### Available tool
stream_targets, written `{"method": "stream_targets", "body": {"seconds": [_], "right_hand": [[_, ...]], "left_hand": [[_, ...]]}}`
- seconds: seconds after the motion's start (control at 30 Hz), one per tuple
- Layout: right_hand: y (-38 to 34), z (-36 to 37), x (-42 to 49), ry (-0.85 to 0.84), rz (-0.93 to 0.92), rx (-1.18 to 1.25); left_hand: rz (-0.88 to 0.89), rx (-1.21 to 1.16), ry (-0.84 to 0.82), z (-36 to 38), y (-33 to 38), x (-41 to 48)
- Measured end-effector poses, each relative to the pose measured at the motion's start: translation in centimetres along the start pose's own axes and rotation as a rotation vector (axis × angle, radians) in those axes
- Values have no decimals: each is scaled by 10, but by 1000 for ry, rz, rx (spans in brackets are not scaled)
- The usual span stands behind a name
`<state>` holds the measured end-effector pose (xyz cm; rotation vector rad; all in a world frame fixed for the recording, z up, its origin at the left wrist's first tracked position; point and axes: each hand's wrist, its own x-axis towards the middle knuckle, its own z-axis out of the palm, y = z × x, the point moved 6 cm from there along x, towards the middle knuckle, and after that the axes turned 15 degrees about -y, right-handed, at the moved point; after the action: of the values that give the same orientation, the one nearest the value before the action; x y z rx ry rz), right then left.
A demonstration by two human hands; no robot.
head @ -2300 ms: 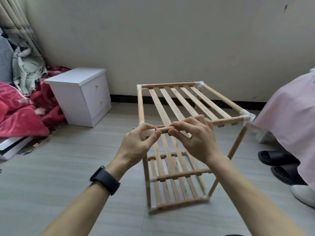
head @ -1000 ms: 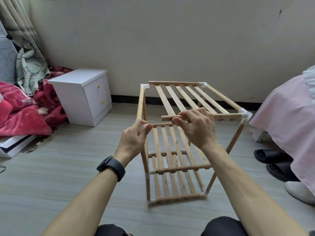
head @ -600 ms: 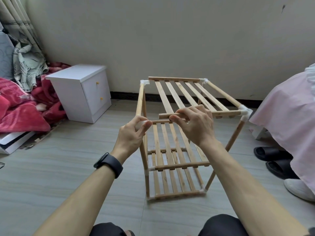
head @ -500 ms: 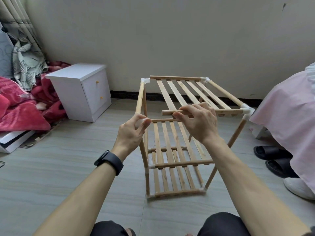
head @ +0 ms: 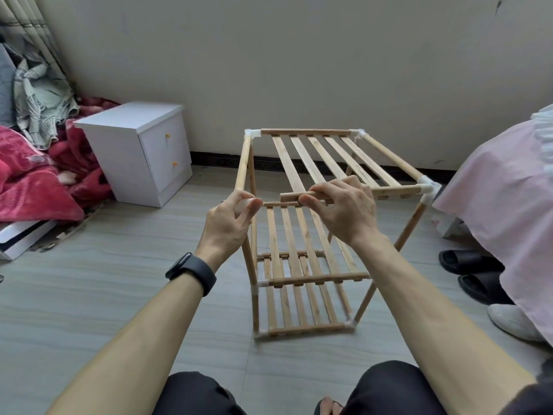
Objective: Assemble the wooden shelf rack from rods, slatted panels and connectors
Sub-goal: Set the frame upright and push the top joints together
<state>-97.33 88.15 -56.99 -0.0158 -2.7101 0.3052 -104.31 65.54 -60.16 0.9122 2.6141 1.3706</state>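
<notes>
One long round wooden rod (head: 288, 197), the front edge of the top slatted wooden panel (head: 305, 132), sits in the right grip (head: 341, 214). The fingers curl over it and the thumb is under it. Its left end sticks out bare, just past the thumb.

A little over two seconds ago that end was tucked in at the left grip. Now it is out and a bit higher than the left fingers, with a small gap between them. In the last half second the gap has hardly changed.

The left grip (head: 229, 226) pinches a small white plastic connector (head: 244, 204) between thumb and fingers. It is on top of the near left post of the light wooden shelf rack (head: 314, 279). So the rod end lies to the right of the left grip, near but not touching. The connector is mostly hidden inside that grip. The rod's right end goes into another white corner piece (head: 428, 190) on the near right post.

The rack stands on the grey plank floor (head: 104, 280), with two more slatted shelves below the top one. A black band (head: 191, 272) is on the left wrist.

A white bedside cabinet (head: 131, 151) with two drawers stands to the left by the wall, beside a heap of red blankets (head: 27, 181). To the right hangs a pink cloth (head: 502, 205), with black slippers (head: 469, 262) and a white shoe (head: 511, 322) below it.
</notes>
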Motion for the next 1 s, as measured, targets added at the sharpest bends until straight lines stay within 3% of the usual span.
{"method": "stream_targets", "body": {"seconds": [0.37, 0.63, 1.0], "right_hand": [[-15, 10, -1, 44, -26, 57], [-12, 10, -6, 76, -45, 108], [-20, 10, -3, 56, 0, 188]], "left_hand": [[44, 34, -56, 16, 2, 9], [86, -74, -126, 21, 1, 0], [116, 26, -41, 22, 4, 1]]}}
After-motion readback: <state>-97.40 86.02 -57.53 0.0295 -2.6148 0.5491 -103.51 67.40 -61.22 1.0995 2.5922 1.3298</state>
